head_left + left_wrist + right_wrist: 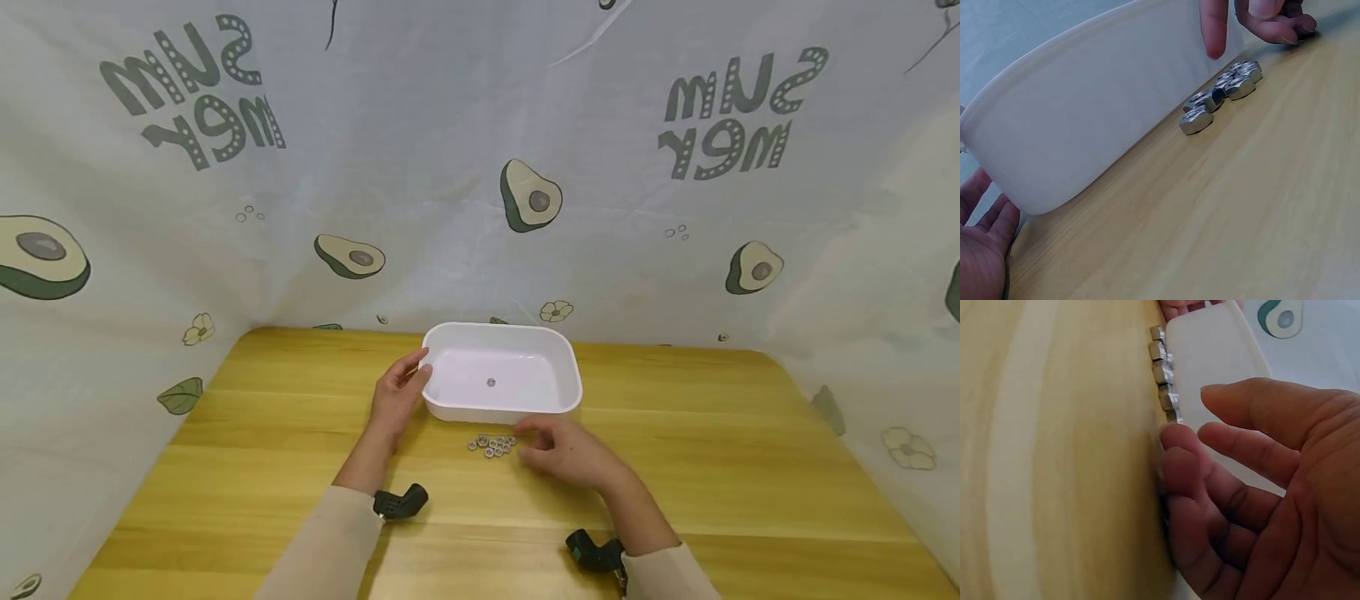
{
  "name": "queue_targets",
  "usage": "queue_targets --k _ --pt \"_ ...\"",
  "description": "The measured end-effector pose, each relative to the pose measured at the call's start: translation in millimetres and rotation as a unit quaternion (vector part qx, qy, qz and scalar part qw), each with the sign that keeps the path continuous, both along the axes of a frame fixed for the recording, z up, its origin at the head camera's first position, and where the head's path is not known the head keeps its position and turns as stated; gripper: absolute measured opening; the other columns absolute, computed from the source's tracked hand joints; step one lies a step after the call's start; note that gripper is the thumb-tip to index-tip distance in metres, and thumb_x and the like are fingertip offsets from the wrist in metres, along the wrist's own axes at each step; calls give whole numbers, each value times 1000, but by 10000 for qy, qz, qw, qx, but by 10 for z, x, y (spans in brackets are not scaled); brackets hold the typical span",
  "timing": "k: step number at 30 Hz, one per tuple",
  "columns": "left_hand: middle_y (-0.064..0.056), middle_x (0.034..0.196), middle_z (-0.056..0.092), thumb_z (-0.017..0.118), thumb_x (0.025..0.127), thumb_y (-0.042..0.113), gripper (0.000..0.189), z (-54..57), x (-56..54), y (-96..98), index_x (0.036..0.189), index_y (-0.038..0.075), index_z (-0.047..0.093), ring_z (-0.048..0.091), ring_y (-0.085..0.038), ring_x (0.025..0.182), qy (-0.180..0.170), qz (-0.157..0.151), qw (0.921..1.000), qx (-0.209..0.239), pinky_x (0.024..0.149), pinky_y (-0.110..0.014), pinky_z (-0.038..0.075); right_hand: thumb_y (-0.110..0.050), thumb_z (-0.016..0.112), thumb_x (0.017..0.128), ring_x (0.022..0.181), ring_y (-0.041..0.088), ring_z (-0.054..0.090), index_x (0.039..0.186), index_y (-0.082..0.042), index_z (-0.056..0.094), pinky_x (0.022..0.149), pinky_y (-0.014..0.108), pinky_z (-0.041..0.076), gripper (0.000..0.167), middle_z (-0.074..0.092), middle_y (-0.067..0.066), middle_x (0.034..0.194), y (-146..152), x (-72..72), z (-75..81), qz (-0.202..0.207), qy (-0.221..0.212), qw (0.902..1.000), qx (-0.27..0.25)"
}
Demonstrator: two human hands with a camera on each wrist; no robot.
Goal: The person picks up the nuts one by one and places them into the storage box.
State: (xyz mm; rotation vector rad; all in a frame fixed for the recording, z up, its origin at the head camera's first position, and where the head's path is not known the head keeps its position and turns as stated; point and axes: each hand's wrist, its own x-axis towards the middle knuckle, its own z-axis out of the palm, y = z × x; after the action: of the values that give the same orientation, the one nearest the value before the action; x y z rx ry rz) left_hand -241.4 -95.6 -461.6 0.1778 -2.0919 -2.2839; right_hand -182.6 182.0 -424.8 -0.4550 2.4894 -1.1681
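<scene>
A white rectangular tub (500, 410) with rounded corners stands on the table, and one small nut (491, 382) lies on its floor. My left hand (393, 404) holds the tub's left end, thumb at the rim and other fingers along the outer wall. In front of the tub lies a cluster of several silver hex nuts (498, 444), also seen in the left wrist view as metal nuts (1196, 119). My right hand (567, 452) hovers at the right edge of this cluster. Its thumb and index finger stand apart with nothing between them, and the other fingers bend loosely (1241, 481).
The wooden table (247, 467) reaches back to a pale curtain (442, 167) printed with avocados and lettering, which also hangs at both sides. A black wrist device (401, 502) sits on the left wrist and another black device (594, 552) on the right.
</scene>
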Motion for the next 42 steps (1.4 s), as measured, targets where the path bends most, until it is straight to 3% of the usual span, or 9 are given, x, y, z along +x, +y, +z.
queue_targets --k 11,17,27,42 --pt "-9 157 48 65 101 25 42 -13 -9 2 141 14 62 49 -33 142 10 -15 10000 -57 118 -47 42 -17 73 92 72 12 53 118 -13 73 62 24 45 26 62 -2 82 -86 5 -105 -234 637 9967 436" --pt "-9 156 49 65 101 24 42 -8 -6 -6 141 14 61 49 -32 141 -29 14 10000 -84 117 -47 42 -15 75 90 72 14 53 100 -15 72 63 26 44 11 59 -2 78 -122 3 -113 -377 584 9960 564" --pt "-9 156 49 65 101 25 43 8 5 -2 142 14 61 49 -32 142 -16 -10 10000 -70 117 -47 42 -15 77 88 72 13 54 89 -16 69 64 26 44 8 60 -3 76 -137 27 -110 -595 510 9947 659" --pt "-12 156 48 66 100 26 44 -27 -234 -81 142 12 61 50 -34 141 19 -216 9998 -35 117 -48 42 -15 78 86 71 12 55 85 -13 68 63 23 45 10 60 -3 75 -236 -88 -144 -787 606 9933 593"
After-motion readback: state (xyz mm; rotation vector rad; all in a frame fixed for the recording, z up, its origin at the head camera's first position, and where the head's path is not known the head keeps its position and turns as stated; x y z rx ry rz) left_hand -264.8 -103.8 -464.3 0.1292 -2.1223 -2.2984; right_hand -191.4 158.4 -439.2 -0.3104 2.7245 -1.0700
